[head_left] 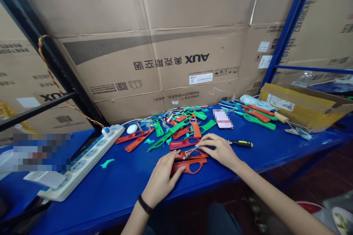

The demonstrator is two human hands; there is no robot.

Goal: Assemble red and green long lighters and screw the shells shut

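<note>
My left hand (162,176) rests on a red plastic lighter shell (190,165) lying on the blue table (116,187), its thumb pressing the shell's left end. My right hand (219,148) lies just to the right, fingers pinched on a thin metal tube (189,152) that sits on the shell. Behind both hands is a pile of red and green lighter shells (179,130) with several metal tubes.
A white power strip (82,161) lies at the left, a black-and-yellow screwdriver (240,143) right of my right hand. More lighters (257,115) and an open cardboard box (303,106) stand at the back right. Large cartons (154,44) wall off the back.
</note>
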